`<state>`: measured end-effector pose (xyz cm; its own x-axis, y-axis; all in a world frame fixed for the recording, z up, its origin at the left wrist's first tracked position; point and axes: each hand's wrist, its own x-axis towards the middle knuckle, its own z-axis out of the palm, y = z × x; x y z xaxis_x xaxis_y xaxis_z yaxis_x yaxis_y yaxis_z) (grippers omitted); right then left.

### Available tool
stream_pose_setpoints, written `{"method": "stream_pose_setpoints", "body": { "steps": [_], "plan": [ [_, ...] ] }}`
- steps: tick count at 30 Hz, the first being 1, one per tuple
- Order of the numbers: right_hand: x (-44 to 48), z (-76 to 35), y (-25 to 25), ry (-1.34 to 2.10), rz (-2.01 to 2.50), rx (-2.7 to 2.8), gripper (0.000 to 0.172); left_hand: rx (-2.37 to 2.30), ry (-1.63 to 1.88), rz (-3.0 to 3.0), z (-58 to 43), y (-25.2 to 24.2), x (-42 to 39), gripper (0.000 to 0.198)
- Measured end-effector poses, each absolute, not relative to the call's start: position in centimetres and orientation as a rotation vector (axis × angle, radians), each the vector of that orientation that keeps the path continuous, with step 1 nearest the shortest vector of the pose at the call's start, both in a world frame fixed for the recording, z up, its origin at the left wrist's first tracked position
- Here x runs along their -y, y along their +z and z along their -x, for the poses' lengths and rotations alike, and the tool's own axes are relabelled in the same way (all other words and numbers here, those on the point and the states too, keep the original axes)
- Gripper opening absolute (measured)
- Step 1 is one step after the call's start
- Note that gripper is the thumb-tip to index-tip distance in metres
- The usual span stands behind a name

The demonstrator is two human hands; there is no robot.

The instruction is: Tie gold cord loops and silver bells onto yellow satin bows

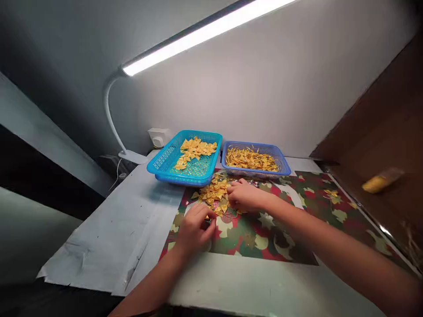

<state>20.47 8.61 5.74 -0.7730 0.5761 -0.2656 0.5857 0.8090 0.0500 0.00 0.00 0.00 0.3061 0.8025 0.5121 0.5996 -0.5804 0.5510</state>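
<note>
Nearest the desk's front edge I see the left hand, fingers curled, thumb apart; the right hand curls farther off, at the right side of the yellow bows, and I can't tell whether either grips one. The pile lies just beyond the left hand on the patterned mat, leaving me room toward the desk's left edge, while two baskets bound it near the back edge.

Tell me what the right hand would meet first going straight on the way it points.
The right hand would probably meet the pile of yellow bows first; its fingertips are at the pile's edge, though whether they touch is unclear.
</note>
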Motion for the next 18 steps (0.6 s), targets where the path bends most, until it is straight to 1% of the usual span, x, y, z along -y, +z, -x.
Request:
{"method": "stream_pose_setpoints", "body": {
  "steps": [5, 10, 14, 18],
  "plan": [
    [-7.8, -20.3, 5.6, 0.006, -0.894, -2.711, 0.009, -1.279, 1.142, -2.320, -0.1, 0.1, 0.1, 0.013],
    [-7.2, -21.0, 6.3, 0.150, -0.939, -2.744, 0.014, -1.304, 1.187, -2.316, -0.1, -0.1, -0.1, 0.013],
    [-6.6, -22.0, 8.3, 0.252, -0.979, -2.772, 0.019, -1.340, 1.265, -2.292, -0.6, 0.8, -0.5, 0.006],
    [-6.1, -23.0, 10.3, 0.304, -1.023, -2.809, 0.017, -1.269, 1.245, -2.203, -2.7, 2.9, -1.5, 0.022]
  ]
}}
